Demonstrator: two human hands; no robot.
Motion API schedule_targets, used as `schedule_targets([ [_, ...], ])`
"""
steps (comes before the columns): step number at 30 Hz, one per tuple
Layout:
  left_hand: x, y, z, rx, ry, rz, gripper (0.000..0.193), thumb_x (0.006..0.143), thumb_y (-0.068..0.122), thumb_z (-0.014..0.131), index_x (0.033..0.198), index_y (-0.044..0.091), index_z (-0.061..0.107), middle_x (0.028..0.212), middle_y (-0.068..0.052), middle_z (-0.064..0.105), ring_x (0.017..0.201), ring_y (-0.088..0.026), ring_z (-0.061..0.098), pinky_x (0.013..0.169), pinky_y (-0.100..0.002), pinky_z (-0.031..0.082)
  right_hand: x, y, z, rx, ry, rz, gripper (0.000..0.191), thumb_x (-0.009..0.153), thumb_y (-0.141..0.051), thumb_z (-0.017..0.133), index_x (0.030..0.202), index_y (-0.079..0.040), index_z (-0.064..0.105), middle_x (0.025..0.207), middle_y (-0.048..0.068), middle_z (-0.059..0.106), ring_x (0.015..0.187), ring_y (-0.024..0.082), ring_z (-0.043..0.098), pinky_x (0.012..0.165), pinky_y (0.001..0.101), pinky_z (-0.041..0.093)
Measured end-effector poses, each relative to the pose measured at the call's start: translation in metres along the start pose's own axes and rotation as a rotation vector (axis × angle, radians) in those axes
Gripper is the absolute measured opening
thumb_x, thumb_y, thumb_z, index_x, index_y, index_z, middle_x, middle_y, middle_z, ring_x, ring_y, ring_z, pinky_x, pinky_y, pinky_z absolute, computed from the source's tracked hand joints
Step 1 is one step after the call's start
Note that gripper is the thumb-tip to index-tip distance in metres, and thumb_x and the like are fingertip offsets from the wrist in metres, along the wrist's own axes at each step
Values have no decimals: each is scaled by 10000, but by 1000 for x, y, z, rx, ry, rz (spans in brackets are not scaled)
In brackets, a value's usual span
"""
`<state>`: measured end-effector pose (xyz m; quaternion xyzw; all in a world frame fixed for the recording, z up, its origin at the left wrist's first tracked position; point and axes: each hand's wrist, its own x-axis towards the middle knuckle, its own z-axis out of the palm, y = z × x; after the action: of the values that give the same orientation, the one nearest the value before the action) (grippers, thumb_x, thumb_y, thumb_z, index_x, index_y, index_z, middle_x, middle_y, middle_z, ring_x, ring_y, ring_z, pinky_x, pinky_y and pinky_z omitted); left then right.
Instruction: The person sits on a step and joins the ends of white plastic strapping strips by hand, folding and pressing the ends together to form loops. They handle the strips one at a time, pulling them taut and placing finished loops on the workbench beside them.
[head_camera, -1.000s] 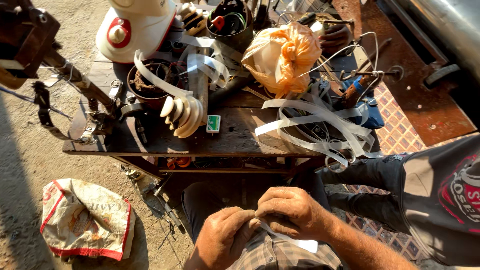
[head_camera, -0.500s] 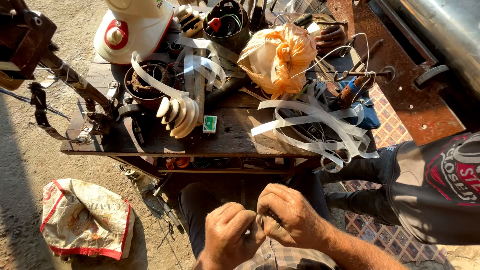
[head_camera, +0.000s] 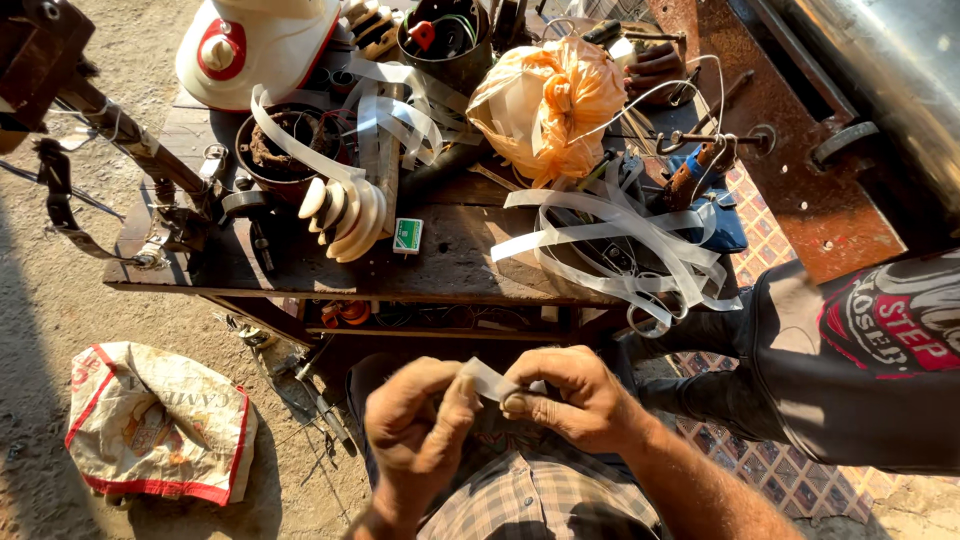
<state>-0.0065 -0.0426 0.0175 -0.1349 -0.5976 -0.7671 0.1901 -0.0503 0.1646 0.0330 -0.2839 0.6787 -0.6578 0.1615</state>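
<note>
— Below the bench (head_camera: 450, 270), over the lap: left hand (head_camera: 415, 430) and right hand (head_camera: 575, 400), both pinched shut on a thin whitish strip (head_camera: 492, 380).
— Best kept taut, folded flat, thumbs close together; plenty more loose strips (head_camera: 620, 240) up top.

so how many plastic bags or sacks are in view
2: an orange plastic bag on the cluttered workbench, and a white sack with red trim on the ground, lower left. The clutter may hide others.
</note>
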Motion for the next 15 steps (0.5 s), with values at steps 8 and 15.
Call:
schedule_targets([
  [8, 13, 0, -67, -56, 256, 9, 168, 1014, 96, 739, 1089, -44, 684, 842, -93, 709, 707, -112, 677, 704, -264, 585, -20, 38, -47, -127, -178, 193, 180, 880, -103, 762, 1040, -21, 761, 913, 57, 756, 820, 114, 715, 731, 270, 596],
  [15, 15, 5, -54, -26, 223, 33, 91, 1012, 26, 636, 1068, -31, 679, 831, -110, 723, 669, -115, 699, 638, -256, 609, -14, 25, -38, -284, 92, -112, 532, 844, -245, 850, 1289, -32, 652, 1284, 124, 629, 1199, 231, 619, 1059, 351, 502],
])
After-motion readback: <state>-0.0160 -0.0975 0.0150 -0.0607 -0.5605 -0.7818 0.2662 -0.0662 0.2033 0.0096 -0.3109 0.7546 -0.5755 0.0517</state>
